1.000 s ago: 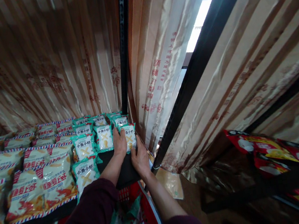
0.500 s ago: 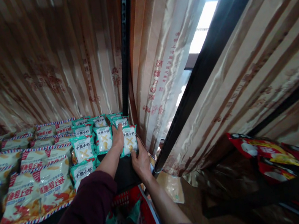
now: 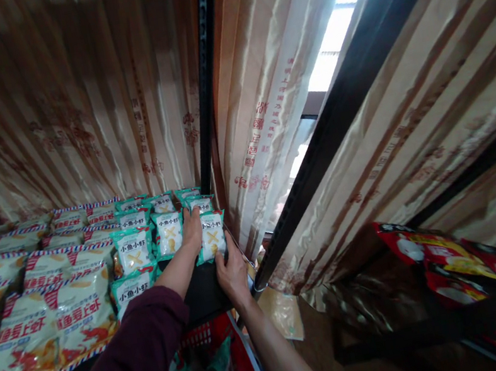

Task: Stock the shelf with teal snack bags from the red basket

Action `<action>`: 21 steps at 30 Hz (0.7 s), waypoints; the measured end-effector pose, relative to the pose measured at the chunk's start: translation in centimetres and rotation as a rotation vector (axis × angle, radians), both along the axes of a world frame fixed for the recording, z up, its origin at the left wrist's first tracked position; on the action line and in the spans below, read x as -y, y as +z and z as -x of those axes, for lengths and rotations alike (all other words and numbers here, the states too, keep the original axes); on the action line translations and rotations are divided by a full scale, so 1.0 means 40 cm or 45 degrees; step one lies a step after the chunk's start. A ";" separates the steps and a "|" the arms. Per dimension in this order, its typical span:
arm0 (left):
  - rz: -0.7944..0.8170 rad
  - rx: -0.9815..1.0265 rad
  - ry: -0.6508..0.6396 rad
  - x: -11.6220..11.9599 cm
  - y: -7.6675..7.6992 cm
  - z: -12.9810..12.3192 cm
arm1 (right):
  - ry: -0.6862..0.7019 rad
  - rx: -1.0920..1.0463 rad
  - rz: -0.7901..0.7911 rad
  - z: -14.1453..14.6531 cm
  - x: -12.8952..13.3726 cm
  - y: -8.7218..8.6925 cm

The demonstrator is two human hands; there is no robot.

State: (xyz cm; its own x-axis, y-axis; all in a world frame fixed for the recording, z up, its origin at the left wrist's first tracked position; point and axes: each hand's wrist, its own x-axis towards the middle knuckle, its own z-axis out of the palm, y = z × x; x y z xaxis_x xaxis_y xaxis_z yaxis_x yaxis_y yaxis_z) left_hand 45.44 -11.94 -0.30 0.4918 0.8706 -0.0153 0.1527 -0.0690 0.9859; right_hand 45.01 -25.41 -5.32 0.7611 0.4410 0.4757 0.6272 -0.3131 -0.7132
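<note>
Clamping one packet (image 3: pixel 212 238) between them, two hands work the shelf (image 3: pixel 202 292): left hand (image 3: pixel 192 230) on its left edge, right hand (image 3: pixel 233 271) at its lower right! It sits at the front of the right-hand row, print facing the wearer, long axis running upward, top tipped slightly right. Eight more green packets (image 3: pixel 133 250) show alongside; one red basket (image 3: pixel 246 352) below.

Left grip (image 3: pixel 192 230) and right grip (image 3: pixel 231 270) flank a green-edged packet (image 3: pixel 211 236).
</note>
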 end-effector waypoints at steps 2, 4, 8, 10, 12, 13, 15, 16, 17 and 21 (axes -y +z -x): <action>-0.001 -0.029 0.032 0.010 0.017 0.006 | -0.003 0.004 -0.001 -0.001 0.000 0.000; -0.015 -0.050 0.044 0.024 0.034 0.016 | -0.006 0.011 0.001 -0.002 -0.001 -0.001; -0.112 -0.098 0.063 0.072 0.060 0.055 | -0.018 0.066 -0.012 -0.001 -0.002 -0.009; -0.194 -0.119 0.067 0.104 0.062 0.084 | -0.026 0.108 -0.033 0.000 -0.001 -0.016; -0.286 -0.100 0.035 0.138 0.052 0.116 | -0.033 0.149 -0.047 0.003 0.000 -0.022; -0.317 -0.084 0.023 0.154 0.043 0.132 | -0.034 0.169 -0.052 0.004 0.001 -0.025; -0.359 -0.085 0.019 0.182 0.018 0.162 | -0.027 0.206 -0.053 0.010 0.006 -0.028; -0.379 -0.092 0.029 0.193 0.003 0.177 | -0.018 0.222 -0.051 0.013 0.009 -0.028; -0.401 -0.096 0.037 0.204 -0.013 0.190 | -0.008 0.235 -0.050 0.018 0.013 -0.029; -0.427 -0.189 -0.010 0.246 -0.078 0.241 | 0.014 0.262 -0.089 0.040 0.034 -0.029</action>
State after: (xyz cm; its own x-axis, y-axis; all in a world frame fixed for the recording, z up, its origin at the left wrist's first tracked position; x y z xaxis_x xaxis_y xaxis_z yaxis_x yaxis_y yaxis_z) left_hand 35.81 -21.79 -3.41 0.5126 0.8354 0.1985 0.2904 -0.3862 0.8755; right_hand 43.43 -26.75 -6.50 0.6400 0.4089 0.6506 0.7650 -0.2598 -0.5893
